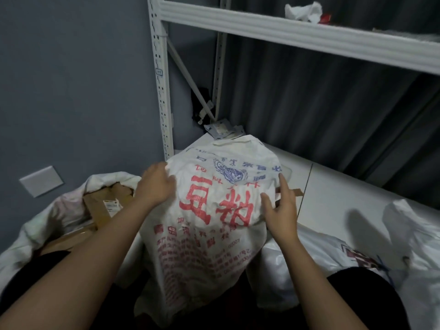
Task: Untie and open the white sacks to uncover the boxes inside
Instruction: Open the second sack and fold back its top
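Item 1: printed white sack (214,210), woven, with large red characters and a blue emblem. It stands upright on the white floor (345,186), directly in front of me, near the foot of the shelving upright. Its upper part is bunched and rounded; I cannot tell whether its mouth is tied.

Item 2: my left hand (157,184). It lies against the sack's upper left side, fingers curled into the cloth at the edge. How firm the hold is I cannot tell, as the fingertips are lost in the fabric.

Item 3: my right hand (281,210). It rests on the sack's right side, fingers (284,184) straight and spread, thumb lying on the printed face; nothing is gripped.

Item 4: second white sack (71,206), to my left by the grey wall (71,79). Its mouth is open and a brown cardboard box (107,206) with a small paper label shows inside.

Item 5: further white sacks (357,256) on the floor to my right, one bearing a dark red mark, touching the printed sack's lower right.

Item 6: white metal shelving (285,34) overhead, holding crumpled white material (303,10) on its top board. A dark curtain (333,103) hangs behind it.
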Demonstrator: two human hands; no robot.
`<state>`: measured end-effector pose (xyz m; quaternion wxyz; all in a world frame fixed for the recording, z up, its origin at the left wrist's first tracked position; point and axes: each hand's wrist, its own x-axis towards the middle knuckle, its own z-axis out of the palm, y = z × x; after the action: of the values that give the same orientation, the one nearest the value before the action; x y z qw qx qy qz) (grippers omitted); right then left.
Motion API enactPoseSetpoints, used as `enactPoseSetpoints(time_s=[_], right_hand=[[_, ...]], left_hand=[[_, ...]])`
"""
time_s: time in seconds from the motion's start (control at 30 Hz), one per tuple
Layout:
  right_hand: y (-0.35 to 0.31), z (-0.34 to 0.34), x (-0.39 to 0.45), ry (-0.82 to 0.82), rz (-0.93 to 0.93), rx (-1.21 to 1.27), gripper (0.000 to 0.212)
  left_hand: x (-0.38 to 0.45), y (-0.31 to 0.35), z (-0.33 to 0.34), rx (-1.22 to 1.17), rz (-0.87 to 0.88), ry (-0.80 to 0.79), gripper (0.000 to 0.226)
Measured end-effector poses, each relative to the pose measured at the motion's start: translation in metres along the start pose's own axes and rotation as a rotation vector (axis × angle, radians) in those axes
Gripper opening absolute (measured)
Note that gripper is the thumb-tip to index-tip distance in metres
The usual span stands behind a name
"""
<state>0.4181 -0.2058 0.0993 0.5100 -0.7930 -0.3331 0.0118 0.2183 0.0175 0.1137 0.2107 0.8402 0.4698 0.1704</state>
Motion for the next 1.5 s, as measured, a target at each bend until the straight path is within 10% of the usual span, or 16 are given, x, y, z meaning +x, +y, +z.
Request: enactPoseSetpoints(time_s=[0.17,0.33,0.43,1.0,1.33,1.5], right_hand=[[0.008,-0.004,-0.018,-0.215,-0.082,-0.304,0.036],[0.040,-0.010,-0.039,-0.688,-0.009,-0.740,0.034],[0.047,-0.008,-0.045,-0.586,0.002,-0.694,0.031],[0.067,0.041,0.123,-0.195,0.038,-0.297,0.037],[0.120,0.082,0.210,-0.455,0.122,-0.586,0.059],[0.106,0.080,0.202,-0.317,-0.271,-0.452,0.031]], left_hand=[[-0.003,0.046,0.014,0.301,0.477,-0.340,0.061],[-0.035,0.021,0.068,0.627,0.375,-0.569,0.061],[-0.059,0.003,0.092,0.721,0.346,-0.659,0.061],[0.056,0.087,0.083,0.442,0.673,-0.130,0.038],[0.136,0.135,0.115,0.575,0.597,-0.190,0.044],[0.139,0.148,0.112,0.521,0.553,-0.181,0.061]])
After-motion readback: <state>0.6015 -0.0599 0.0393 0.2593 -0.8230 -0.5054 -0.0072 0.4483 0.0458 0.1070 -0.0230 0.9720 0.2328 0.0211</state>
